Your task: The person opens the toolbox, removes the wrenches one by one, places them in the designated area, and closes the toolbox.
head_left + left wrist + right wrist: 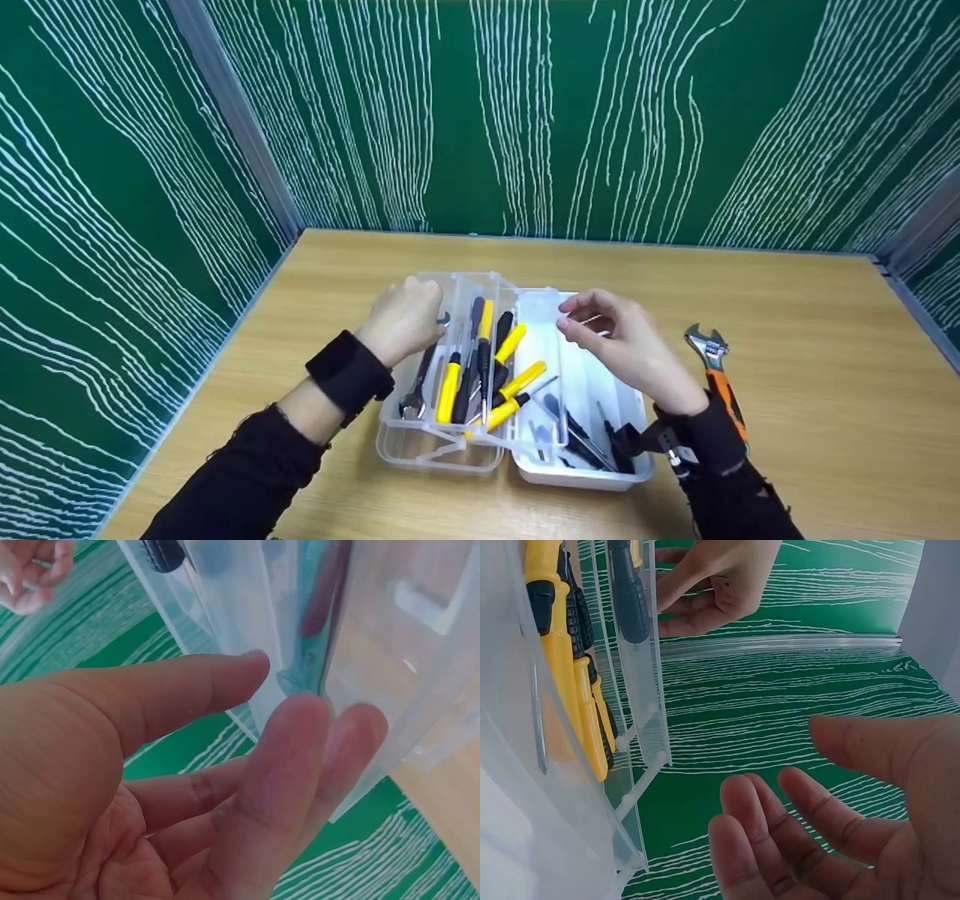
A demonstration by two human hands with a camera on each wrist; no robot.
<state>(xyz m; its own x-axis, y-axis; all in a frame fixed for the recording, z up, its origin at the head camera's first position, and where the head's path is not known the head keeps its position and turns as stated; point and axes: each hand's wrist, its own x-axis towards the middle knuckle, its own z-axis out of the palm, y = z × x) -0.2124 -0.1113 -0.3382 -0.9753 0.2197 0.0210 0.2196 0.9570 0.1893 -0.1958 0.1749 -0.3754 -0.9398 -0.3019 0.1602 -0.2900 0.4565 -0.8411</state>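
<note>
My left hand [401,319] is at the far left corner of the toolbox's clear upper tray [463,281]. In the left wrist view its thumb and fingers are apart, fingertips right by the end of a wrench [319,607]. This wrench lies lengthwise in the tray's left compartment; the head view hides those fingertips. Beside it, several screwdrivers with yellow-and-black handles [448,390] fill the tray. My right hand [626,341] hovers over the white toolbox base [536,330], its fingers loosely bent and nothing between them.
An adjustable wrench [720,382] with an orange-and-black handle lies on the wooden table [832,360], right of the toolbox. Dark tools [589,442] lie in the near end of the white base. Green panels [517,112] with white wavy lines enclose the table's back and sides.
</note>
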